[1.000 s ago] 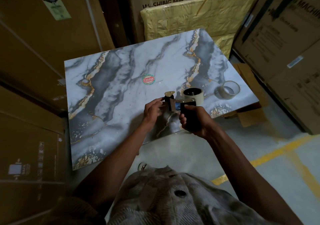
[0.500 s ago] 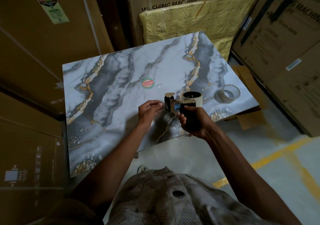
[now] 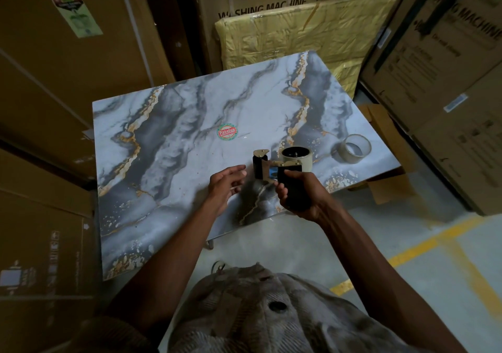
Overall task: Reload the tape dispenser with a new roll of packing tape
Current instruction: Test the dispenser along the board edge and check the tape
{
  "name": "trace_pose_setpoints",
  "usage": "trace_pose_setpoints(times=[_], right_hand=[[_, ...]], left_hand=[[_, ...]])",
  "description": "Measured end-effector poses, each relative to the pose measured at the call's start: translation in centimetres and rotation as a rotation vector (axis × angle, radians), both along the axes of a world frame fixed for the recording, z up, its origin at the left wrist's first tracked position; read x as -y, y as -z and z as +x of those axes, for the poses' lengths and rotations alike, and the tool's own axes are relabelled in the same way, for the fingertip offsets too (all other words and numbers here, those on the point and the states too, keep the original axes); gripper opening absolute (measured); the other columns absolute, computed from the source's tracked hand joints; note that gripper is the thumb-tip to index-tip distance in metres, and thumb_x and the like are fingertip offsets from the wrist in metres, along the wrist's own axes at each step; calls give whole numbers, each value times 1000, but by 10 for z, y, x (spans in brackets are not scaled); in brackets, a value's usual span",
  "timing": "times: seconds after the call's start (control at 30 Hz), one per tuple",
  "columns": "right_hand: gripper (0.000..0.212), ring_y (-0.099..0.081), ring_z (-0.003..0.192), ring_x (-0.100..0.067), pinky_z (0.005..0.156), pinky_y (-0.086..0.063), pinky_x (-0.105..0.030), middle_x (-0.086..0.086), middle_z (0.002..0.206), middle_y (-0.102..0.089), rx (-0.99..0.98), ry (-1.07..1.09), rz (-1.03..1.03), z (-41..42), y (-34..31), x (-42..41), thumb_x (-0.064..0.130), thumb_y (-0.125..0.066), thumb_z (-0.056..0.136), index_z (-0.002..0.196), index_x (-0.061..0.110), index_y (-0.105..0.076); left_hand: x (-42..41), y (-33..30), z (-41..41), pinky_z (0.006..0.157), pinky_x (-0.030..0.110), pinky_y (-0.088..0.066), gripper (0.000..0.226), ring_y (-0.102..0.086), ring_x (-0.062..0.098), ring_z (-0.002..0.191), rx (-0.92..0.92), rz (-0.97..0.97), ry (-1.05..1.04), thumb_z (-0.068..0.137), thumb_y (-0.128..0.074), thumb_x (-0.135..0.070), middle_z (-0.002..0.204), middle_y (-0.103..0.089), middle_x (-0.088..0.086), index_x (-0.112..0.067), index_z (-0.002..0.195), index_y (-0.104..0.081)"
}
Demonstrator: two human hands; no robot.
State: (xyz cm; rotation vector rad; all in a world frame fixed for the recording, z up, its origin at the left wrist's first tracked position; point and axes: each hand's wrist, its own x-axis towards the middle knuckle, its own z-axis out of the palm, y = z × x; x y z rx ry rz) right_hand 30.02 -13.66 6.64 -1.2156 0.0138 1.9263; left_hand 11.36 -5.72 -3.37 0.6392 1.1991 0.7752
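- Head view looks down at a marble-patterned table top (image 3: 173, 140) with grey and gold veins, standing among tall cardboard boxes (image 3: 68, 61).
- The right hand (image 3: 298, 192) is wrapped around the black handle of the tape dispenser (image 3: 277, 166), fingers closed tight on it, holding it above the near edge of the table.
- A roll of packing tape (image 3: 297, 158) sits on the dispenser's hub, its pale side facing up and its dark core visible.
- The dispenser's front end, with a black roller and a small metal plate, points to the left, towards the other hand.
- The left hand (image 3: 226, 184) hovers just beside that front end, fingers loosely spread and empty, not touching the dispenser.
- A second tape ring (image 3: 354, 148), thin and nearly see-through, lies on the table near its right edge, well apart from the dispenser.
- A round red and green sticker (image 3: 227, 132) sits near the middle of the table.
- A yellow wrapped panel (image 3: 298, 29) leans behind the table's far edge.
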Motion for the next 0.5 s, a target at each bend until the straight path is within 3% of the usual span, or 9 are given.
trace_pose_setpoints(times=[0.27,0.4,0.5], right_hand=[[25,-52,50,-8,45,-43,-15,-4,66,-58,-12,6,-13,5,3,0,24,-42,103,103,2,-54],[24,-53,49,-8,45,-43,-16,-4,67,-57,-16,-2,-12,5,4,-1,23,-42,103,107,2,-53],[24,-53,48,-8,45,-42,-15,-4,65,-57,-14,-14,-12,4,5,-2,24,-41,103,106,2,-51]], left_hand=[[1,10,3,68,23,-51,14,-64,13,71,-79,92,-64,83,-75,-5,83,-75,3,-9,96,-75],[-1,13,15,62,16,-50,16,-65,3,62,-271,241,-107,80,-77,1,80,-74,9,0,95,-75],[-2,16,23,70,14,-52,16,-67,-2,64,-423,400,-67,78,-75,4,81,-74,8,-1,93,-76]])
